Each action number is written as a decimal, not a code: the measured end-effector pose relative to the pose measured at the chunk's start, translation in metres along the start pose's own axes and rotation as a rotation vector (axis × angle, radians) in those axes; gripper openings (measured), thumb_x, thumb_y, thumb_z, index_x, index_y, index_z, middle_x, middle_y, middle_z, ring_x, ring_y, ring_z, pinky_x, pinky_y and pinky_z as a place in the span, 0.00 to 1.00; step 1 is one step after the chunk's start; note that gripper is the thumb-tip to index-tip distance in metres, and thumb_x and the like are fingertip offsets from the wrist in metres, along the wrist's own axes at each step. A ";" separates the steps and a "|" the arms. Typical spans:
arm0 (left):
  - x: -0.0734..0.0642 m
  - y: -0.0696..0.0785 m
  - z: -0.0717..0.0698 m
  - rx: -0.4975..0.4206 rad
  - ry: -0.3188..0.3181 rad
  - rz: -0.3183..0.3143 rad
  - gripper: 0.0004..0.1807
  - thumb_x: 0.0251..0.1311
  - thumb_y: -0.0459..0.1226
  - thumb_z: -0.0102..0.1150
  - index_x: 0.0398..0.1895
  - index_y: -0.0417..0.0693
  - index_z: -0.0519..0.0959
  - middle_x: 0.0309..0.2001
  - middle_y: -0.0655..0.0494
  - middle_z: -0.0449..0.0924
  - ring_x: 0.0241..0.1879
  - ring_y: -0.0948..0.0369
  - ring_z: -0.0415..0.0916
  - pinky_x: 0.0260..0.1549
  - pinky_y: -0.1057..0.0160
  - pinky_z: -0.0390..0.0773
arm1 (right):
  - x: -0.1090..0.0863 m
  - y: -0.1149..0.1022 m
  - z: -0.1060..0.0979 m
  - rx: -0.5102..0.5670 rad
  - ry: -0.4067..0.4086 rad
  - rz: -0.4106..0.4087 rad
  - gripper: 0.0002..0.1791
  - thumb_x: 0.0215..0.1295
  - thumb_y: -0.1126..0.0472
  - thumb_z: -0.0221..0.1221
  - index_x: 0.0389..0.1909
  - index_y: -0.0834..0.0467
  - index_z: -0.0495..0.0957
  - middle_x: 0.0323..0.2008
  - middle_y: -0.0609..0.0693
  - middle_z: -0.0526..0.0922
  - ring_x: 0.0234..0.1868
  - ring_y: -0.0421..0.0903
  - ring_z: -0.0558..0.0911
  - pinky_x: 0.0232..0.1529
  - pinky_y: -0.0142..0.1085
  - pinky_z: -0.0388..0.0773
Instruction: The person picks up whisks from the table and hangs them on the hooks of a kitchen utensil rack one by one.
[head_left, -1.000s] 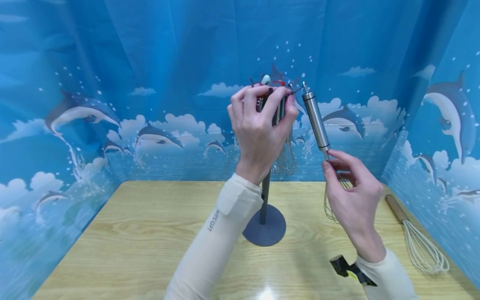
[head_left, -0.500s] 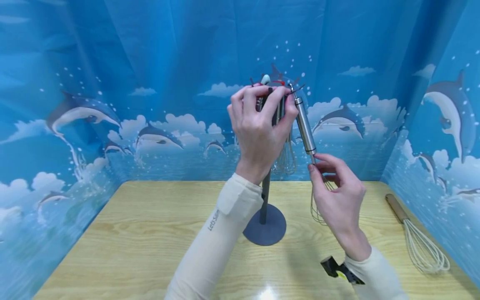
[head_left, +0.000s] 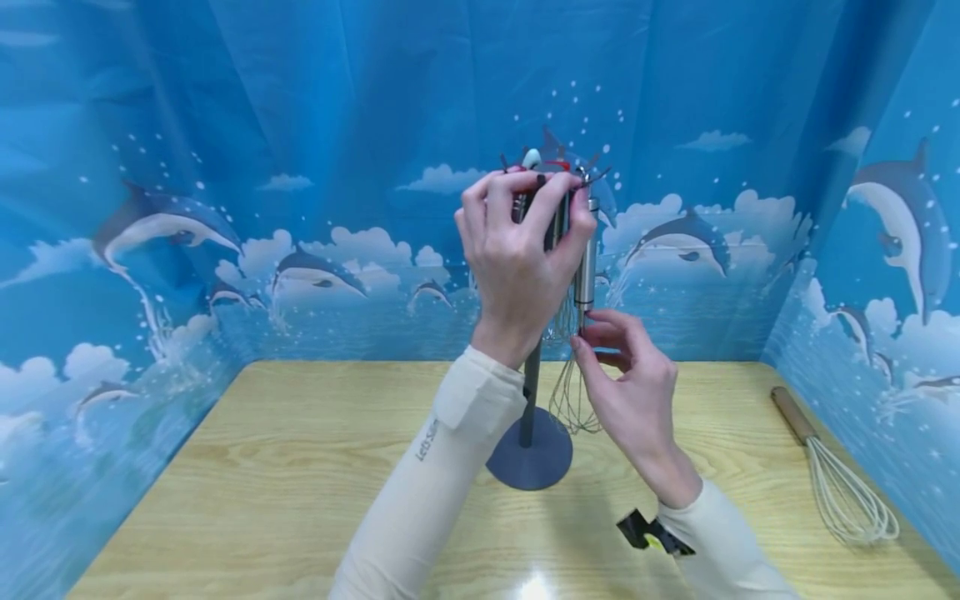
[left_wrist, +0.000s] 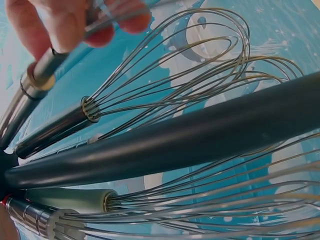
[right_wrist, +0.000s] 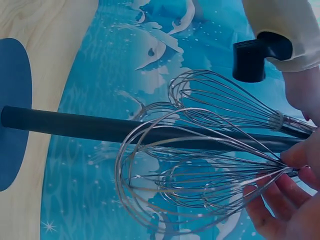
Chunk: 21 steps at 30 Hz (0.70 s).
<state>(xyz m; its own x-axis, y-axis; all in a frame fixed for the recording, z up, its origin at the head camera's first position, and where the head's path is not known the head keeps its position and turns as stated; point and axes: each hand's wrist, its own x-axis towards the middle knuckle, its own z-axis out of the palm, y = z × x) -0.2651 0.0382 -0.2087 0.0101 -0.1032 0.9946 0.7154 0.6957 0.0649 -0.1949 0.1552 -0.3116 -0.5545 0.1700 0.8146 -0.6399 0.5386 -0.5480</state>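
Note:
A dark metal hanging rack (head_left: 531, 392) stands upright, its hooked top partly covered by my left hand (head_left: 517, 242), whose fingers curl round it. My right hand (head_left: 630, 375) pinches a steel-handled whisk (head_left: 586, 275) at the neck, just under the handle. This whisk hangs upright, its top beside a hook right of my left thumb; whether the loop is over the hook I cannot tell. In the left wrist view, other whisks hang around the pole (left_wrist: 165, 145), one with a green handle (left_wrist: 70, 199). The right wrist view shows my right fingers (right_wrist: 270, 220) by the wires.
A whisk with a brown handle (head_left: 793, 415) lies on the wooden table (head_left: 300, 450) at the right. The rack's round base (head_left: 529, 471) sits mid-table. A blue dolphin-print curtain (head_left: 337, 125) rises behind and on both sides.
My right hand has moved left with the steel-handled whisk, bringing it from a slant to upright beside the rack. The left hand has stayed in place.

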 end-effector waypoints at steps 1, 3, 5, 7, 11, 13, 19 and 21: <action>0.000 0.000 0.000 0.000 0.000 -0.001 0.12 0.67 0.45 0.60 0.43 0.50 0.88 0.45 0.48 0.81 0.52 0.51 0.71 0.51 0.54 0.71 | 0.000 0.001 0.001 0.001 -0.005 0.002 0.18 0.62 0.71 0.68 0.53 0.62 0.81 0.37 0.57 0.89 0.36 0.36 0.86 0.43 0.20 0.81; -0.001 -0.001 0.000 0.001 0.000 0.001 0.12 0.67 0.45 0.61 0.43 0.50 0.88 0.45 0.48 0.81 0.52 0.51 0.71 0.51 0.53 0.71 | 0.000 0.003 0.004 0.004 -0.013 0.008 0.18 0.62 0.71 0.68 0.53 0.62 0.81 0.37 0.57 0.89 0.36 0.42 0.88 0.43 0.20 0.81; -0.001 -0.002 0.000 0.002 0.002 0.005 0.12 0.67 0.45 0.61 0.43 0.50 0.89 0.45 0.47 0.82 0.51 0.51 0.71 0.50 0.54 0.71 | 0.000 0.004 0.005 0.013 -0.022 0.012 0.18 0.63 0.71 0.67 0.53 0.62 0.81 0.37 0.57 0.89 0.36 0.48 0.89 0.43 0.20 0.81; -0.002 -0.003 -0.001 0.002 0.000 0.010 0.12 0.67 0.45 0.61 0.43 0.51 0.89 0.45 0.48 0.82 0.51 0.51 0.72 0.50 0.54 0.71 | -0.001 0.006 0.007 0.017 -0.032 0.021 0.18 0.62 0.71 0.67 0.53 0.62 0.80 0.37 0.57 0.89 0.36 0.51 0.89 0.43 0.20 0.81; -0.002 -0.006 -0.005 -0.016 -0.015 0.033 0.12 0.68 0.44 0.61 0.46 0.51 0.89 0.47 0.47 0.84 0.54 0.50 0.74 0.52 0.53 0.72 | -0.002 0.007 0.008 0.033 -0.052 0.035 0.18 0.62 0.72 0.67 0.53 0.63 0.80 0.39 0.57 0.88 0.37 0.52 0.89 0.44 0.22 0.82; -0.003 -0.008 -0.007 -0.036 -0.025 0.050 0.12 0.68 0.43 0.61 0.47 0.50 0.89 0.48 0.46 0.84 0.55 0.49 0.75 0.53 0.53 0.72 | -0.003 0.008 0.008 0.037 -0.057 0.034 0.19 0.61 0.73 0.67 0.54 0.63 0.80 0.40 0.57 0.88 0.38 0.51 0.89 0.45 0.23 0.82; -0.002 -0.015 -0.012 -0.144 0.015 0.090 0.13 0.67 0.39 0.63 0.50 0.46 0.86 0.53 0.43 0.82 0.54 0.50 0.80 0.56 0.55 0.75 | -0.004 0.009 0.005 0.052 -0.067 -0.001 0.23 0.60 0.74 0.67 0.57 0.62 0.80 0.42 0.58 0.88 0.42 0.46 0.87 0.46 0.26 0.84; 0.000 -0.017 -0.012 -0.211 0.043 0.088 0.12 0.66 0.36 0.64 0.49 0.42 0.85 0.53 0.40 0.79 0.54 0.50 0.81 0.59 0.59 0.77 | -0.004 0.010 0.002 0.051 -0.068 -0.017 0.24 0.60 0.74 0.67 0.58 0.62 0.80 0.43 0.59 0.88 0.44 0.44 0.87 0.47 0.27 0.84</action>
<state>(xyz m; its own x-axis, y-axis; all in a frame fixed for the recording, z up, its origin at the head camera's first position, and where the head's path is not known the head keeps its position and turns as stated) -0.2688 0.0180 -0.2104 0.1054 -0.0820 0.9910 0.8406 0.5398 -0.0448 -0.1999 0.1578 -0.3205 -0.5768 0.1038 0.8103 -0.6753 0.4976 -0.5445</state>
